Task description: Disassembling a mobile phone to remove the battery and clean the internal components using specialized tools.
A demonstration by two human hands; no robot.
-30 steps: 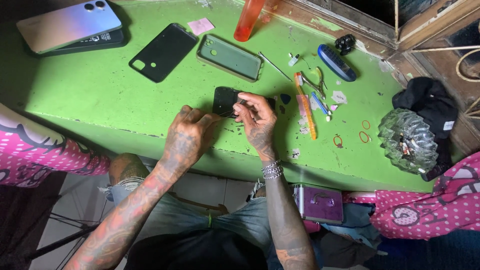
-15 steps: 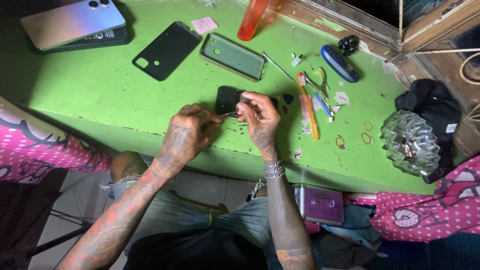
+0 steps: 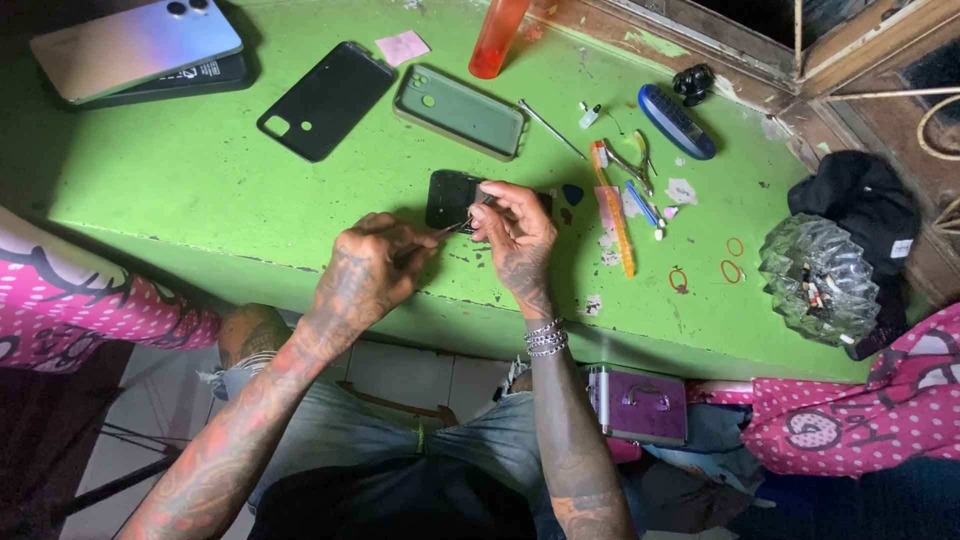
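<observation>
The small black phone part (image 3: pixel 452 198) lay on the green table (image 3: pixel 200 200), just below the green phone case (image 3: pixel 462 110) — kept flat, it seemed, so it could be worked on. The right hand (image 3: pixel 515 235) pinched its edge to steady it; the left hand (image 3: pixel 362 275) gripped thin tweezers (image 3: pixel 450 229) pointed at it.

Plenty of bare green table (image 3: pixel 200 190) off to the left of my left hand (image 3: pixel 365 275), easy to slide through there. Ahead of it sit a black phone cover (image 3: pixel 325 98) and a green case (image 3: pixel 462 110). Right of my right hand (image 3: pixel 515 235) it's cluttered: orange-handled tool (image 3: pixel 612 205), pliers (image 3: pixel 632 160), rubber bands (image 3: pixel 732 258), glass ashtray (image 3: pixel 818 280).
</observation>
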